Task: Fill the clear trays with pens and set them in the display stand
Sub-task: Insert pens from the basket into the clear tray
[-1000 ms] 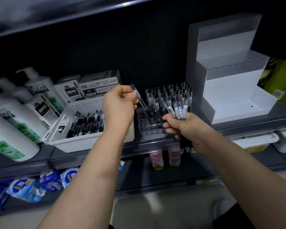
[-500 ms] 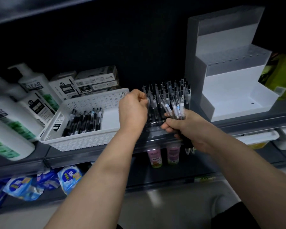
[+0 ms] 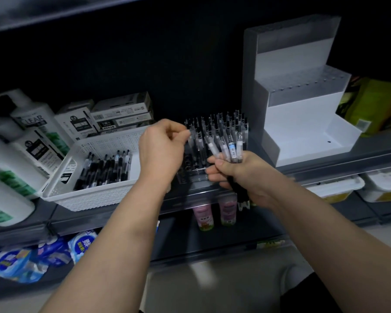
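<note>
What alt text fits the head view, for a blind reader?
A person's right hand grips a bunch of pens while the left hand is at the pens standing in a clear tray, between a white basket and a white display stand.

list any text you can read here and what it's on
"CLEAR": white pump bottle, far left.
"0.5": small box right of it.
Too small or blurred: other print on the bigger boxes, barcode sticker on the held pens, blue packets, pink bottles.
</note>
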